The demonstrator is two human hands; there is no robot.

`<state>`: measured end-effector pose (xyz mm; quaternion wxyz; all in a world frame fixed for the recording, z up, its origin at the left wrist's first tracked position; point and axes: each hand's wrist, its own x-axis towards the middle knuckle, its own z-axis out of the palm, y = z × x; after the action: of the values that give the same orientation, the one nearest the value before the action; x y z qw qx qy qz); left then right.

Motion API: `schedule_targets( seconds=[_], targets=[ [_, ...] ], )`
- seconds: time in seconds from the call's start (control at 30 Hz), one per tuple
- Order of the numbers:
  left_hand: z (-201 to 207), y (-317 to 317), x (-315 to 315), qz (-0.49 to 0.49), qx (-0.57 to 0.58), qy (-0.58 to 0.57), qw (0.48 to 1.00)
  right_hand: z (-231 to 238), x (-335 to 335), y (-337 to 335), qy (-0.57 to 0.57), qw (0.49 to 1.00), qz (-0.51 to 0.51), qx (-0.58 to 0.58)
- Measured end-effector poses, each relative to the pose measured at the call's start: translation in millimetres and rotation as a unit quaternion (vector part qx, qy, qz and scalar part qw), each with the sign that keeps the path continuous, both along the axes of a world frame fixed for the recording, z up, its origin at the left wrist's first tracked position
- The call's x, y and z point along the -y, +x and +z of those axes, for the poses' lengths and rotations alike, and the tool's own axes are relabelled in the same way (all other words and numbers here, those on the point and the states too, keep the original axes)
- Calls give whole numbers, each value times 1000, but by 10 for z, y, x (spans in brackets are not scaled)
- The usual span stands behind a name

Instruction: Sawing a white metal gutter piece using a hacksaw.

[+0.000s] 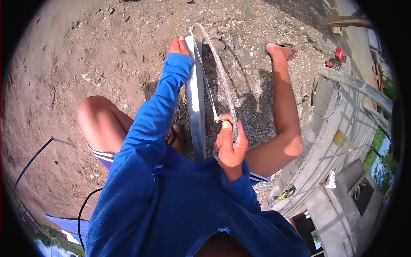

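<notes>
A long silvery square-edged metal bar (195, 100) runs away from me between my legs, its near end hidden by my clothes. My left hand (178, 45) is closed over its far end, thumb on top, fingers partly hidden. My right hand (231, 147) grips the near end of a hacksaw (223, 70) with a curved, worn-looking bow frame. Its thin straight blade slants from near my right thumb to the bar's far end. Whether the blade touches the bar I cannot tell.
Rough ground with gravel and stones surrounds the bar. My sandalled right foot (281, 49) is stretched out at the far right. Past it lie a red and black object (336, 60) and a long pole (359, 85). A low concrete block wall (319, 158) stands on the right.
</notes>
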<state>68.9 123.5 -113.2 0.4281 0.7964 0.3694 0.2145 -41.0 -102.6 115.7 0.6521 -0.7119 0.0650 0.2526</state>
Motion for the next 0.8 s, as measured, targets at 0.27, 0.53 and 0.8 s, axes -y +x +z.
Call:
schedule_targets(
  seconds=[0.27,0.53,0.8],
  targets=[
    [181,117,214,-15,-48,-66,997,-1009,-968,1136,-114,975,-14,188],
    [146,0,16,9,-10,-23,1000,-75,-168,250,-54,998,5,-23],
    [-185,-46,-43,13,-3,-3,1000,-715,-780,730,-90,989,29,110]
  ],
)
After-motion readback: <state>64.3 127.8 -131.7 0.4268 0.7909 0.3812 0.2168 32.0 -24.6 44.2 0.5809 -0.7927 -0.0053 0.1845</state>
